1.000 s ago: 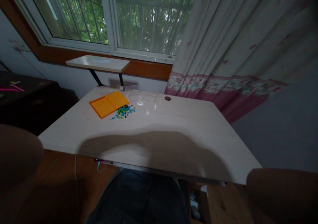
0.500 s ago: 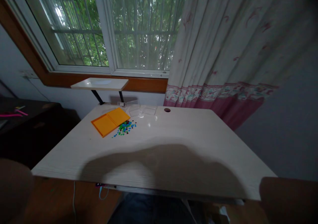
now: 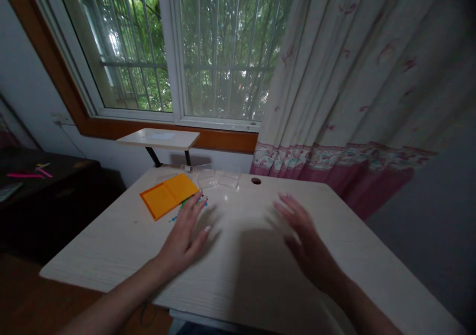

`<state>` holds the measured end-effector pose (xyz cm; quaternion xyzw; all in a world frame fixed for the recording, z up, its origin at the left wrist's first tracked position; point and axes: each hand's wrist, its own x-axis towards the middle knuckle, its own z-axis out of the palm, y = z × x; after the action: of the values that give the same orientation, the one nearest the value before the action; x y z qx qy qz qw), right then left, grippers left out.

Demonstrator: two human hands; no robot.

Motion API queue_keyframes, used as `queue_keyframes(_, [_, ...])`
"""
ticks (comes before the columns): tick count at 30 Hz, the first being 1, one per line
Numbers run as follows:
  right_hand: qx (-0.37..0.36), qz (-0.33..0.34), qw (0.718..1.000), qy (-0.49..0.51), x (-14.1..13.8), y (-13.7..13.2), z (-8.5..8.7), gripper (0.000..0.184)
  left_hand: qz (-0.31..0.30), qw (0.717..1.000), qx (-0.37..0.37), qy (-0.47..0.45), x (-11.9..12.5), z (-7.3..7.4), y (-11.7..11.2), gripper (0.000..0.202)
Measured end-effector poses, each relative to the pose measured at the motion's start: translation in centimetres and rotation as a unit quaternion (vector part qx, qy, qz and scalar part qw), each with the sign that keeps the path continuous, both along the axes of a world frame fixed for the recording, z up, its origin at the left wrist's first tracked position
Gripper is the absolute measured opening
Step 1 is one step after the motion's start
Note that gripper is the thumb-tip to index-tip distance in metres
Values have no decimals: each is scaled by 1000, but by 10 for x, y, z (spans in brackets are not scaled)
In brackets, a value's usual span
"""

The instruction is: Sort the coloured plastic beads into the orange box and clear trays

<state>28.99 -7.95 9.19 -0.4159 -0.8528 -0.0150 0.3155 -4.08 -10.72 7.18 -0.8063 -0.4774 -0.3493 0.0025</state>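
Note:
Both my hands reach out over the pale desk (image 3: 238,285). My left hand (image 3: 186,236) has its thumb apart from its fingers and holds nothing; in the view it partly covers a scatter of small blue, green and dark pieces (image 3: 203,202). Just beyond it lies an orange case (image 3: 169,196), opened out flat like a book. My right hand (image 3: 301,233) hangs over the right part of the desk, slightly blurred, its fingers spread and nothing in them.
Clear plastic containers (image 3: 223,177) stand at the desk's back, left of a round cable hole (image 3: 256,181). A small raised shelf (image 3: 159,139) rises at the back left. A curtain (image 3: 334,156) hangs behind the right side. A dark table (image 3: 44,191) with pink items is far left.
Both hands have come in from the lower edges and stretched forward above the desk. The view has tilted and shifted slightly. The orange case has kept its place on the desk.

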Motion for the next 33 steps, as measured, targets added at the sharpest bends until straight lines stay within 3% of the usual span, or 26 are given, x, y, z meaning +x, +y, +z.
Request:
queue_keyframes(5, [-143,-62,973,-172,-18,25,-82,61,-37,984,-105,136,25,-57,47,66])
queue_keyframes(8, [-171,-64,964,-193,-19,29,-104,62,-61,978,-128,155,33,-78,58,72])
queue_keyframes(11, [-166,-67,966,-189,-18,27,-104,61,-62,977,-137,150,34,-83,57,68])
queue_keyframes(17, [-185,-69,961,-192,-21,26,-96,63,-62,975,-155,149,34,-76,55,65])
queue_keyframes(33, [-196,-64,958,-200,-19,29,-97,62,-70,970,-176,152,35,-72,56,66])
